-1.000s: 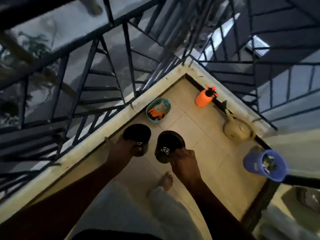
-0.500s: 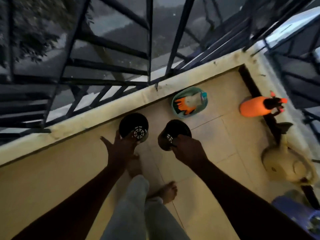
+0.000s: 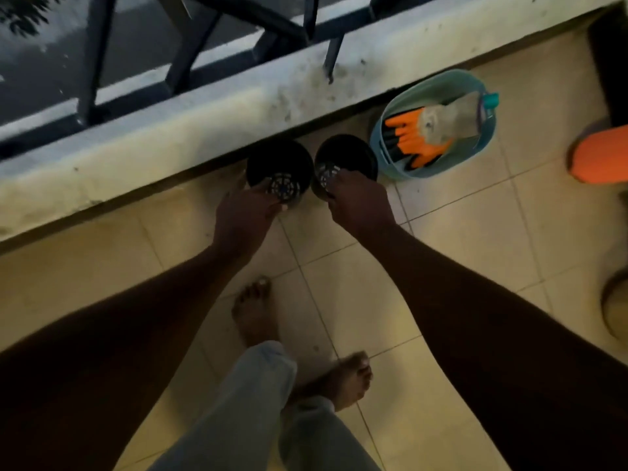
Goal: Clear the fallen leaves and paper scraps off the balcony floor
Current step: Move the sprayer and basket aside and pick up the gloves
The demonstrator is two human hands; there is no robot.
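Two empty black plastic pots stand side by side on the beige tile floor (image 3: 458,239), close under the low concrete kerb (image 3: 176,130). My left hand (image 3: 243,217) grips the near rim of the left pot (image 3: 277,164). With my right hand (image 3: 356,203) I grip the near rim of the right pot (image 3: 350,156), which tilts toward me so its perforated bottom shows. I see no leaves or paper scraps on the tiles in view.
A teal basket (image 3: 390,130) holding orange-and-grey gloves (image 3: 431,130) sits just right of the pots. An orange sprayer (image 3: 601,154) and a tan watering can (image 3: 615,304) lie at the right edge. Dark railing bars (image 3: 190,52) rise from the kerb. My bare feet (image 3: 255,311) stand behind the pots.
My view has dropped closer to the floor. Both pots have moved toward the kerb and the teal basket, still held in my hands, and now sit nearer to each other.
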